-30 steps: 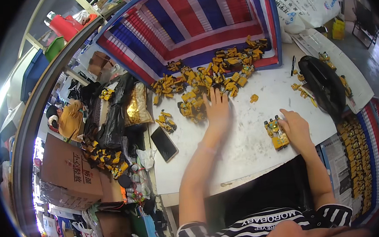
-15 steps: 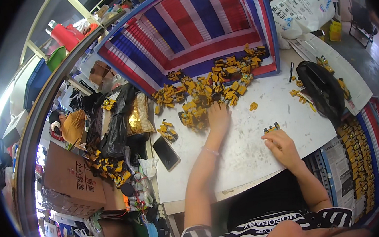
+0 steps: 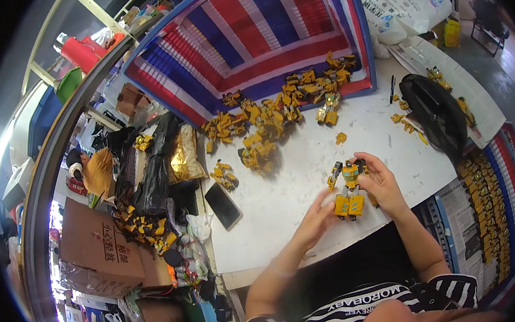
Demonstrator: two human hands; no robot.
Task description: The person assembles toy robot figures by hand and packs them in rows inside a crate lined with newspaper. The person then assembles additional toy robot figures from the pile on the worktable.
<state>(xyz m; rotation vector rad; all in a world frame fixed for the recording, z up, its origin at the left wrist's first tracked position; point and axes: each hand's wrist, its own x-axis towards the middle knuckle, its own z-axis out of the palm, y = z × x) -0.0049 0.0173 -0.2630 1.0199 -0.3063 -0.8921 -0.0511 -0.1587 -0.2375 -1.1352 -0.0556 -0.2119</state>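
L hand (image 3: 314, 222) moved nr toy (image 3: 350, 175) over wht tbl (image 3: 263, 230) w/ striped bin (image 3: 256, 25).

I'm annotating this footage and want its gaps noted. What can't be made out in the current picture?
All in the head view:
Part of the yellow toy robot: hidden by the right hand.
Whether the left hand touches it: their outlines meet.
Number of figures in the yellow heap: they cover one another.
Upper end of the striped crate: cut off by the top edge.
Details of the loose yellow piece: too small.
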